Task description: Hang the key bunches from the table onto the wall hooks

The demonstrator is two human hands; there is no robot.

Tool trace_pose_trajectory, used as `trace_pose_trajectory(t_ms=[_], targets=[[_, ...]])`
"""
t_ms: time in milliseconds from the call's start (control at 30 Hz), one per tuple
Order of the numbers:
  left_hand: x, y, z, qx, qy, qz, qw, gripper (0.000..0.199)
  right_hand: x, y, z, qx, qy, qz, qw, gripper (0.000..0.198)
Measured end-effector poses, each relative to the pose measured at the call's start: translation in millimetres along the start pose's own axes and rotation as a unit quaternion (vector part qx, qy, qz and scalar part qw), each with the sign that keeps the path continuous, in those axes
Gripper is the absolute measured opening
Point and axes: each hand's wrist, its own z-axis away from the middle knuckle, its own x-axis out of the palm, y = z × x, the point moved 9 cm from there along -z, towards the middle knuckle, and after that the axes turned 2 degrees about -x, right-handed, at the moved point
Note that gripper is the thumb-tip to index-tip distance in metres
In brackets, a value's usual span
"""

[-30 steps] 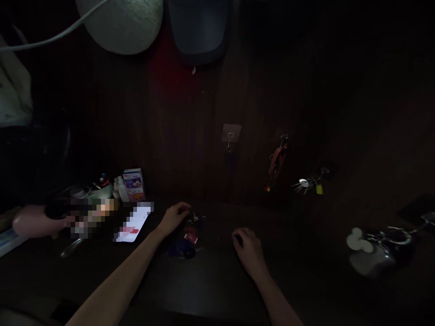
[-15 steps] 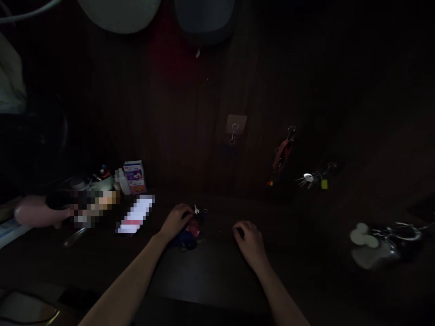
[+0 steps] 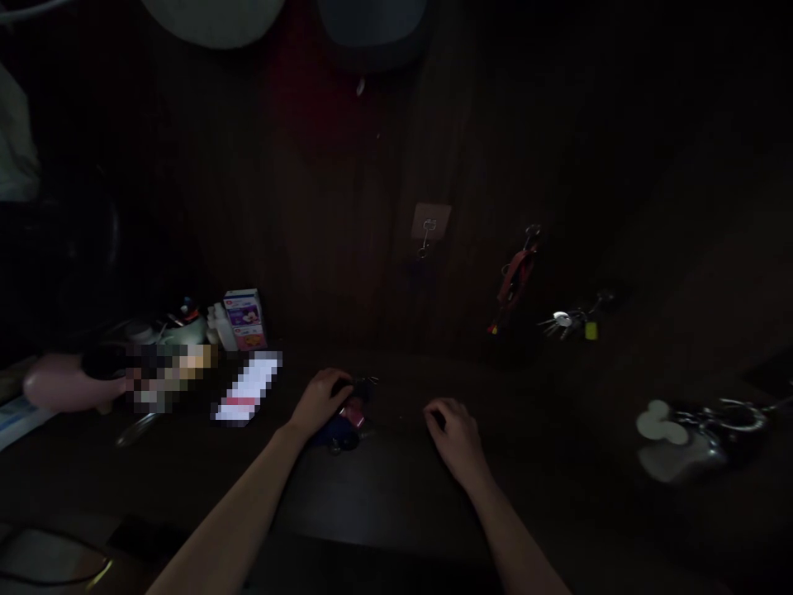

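Observation:
A dark blue keychain bundle with a small red piece (image 3: 353, 413) lies on the dark wooden surface. My left hand (image 3: 319, 402) rests at its left side, with bent fingers and thumb closed at the bundle's upper edge. Beyond the fingertips a thin metal ring or clip (image 3: 370, 380) glints. Shadow hides much of the bundle and what exactly the fingertips pinch. Farther right, my right hand (image 3: 457, 434) rests on the surface, its fingers curled in towards the thumb. Nothing shows in it, and it is apart from the bundle.
On the back panel are an adhesive hook (image 3: 430, 221), a reddish-brown strap (image 3: 517, 273) and a bunch of keys (image 3: 567, 321). At right hangs a chain with pale round charms (image 3: 662, 426). Small boxes (image 3: 244, 318), a lit phone (image 3: 249, 388) and a pink hair dryer (image 3: 65, 383) are at left.
The small silver key that showed beside my left fingertips is no longer visible. My left hand has shifted only slightly at the bundle, and my right hand stays where it was.

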Motion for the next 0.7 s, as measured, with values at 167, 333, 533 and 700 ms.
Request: trace_pose_trajectory(t_ms=[167,333,533,700], targets=[[-1,0,1,0.0,0.003,-0.009,1.0,0.007,8,-19,3,-0.052,-0.064,-0.012,0.997,0.018],[-10,-9,1,-0.034,0.056,-0.011,0.998,0.01,14,-29,7,-0.085,-0.111,-0.006,0.99,0.023],[-23,-23,3,-0.09,0.116,0.001,0.989,0.012,17,-24,6,-0.075,-0.123,-0.046,0.988,0.018],[-28,-27,4,-0.11,0.14,0.013,0.984,0.011,8,-8,1,-0.001,-0.07,-0.13,0.989,0.019]])
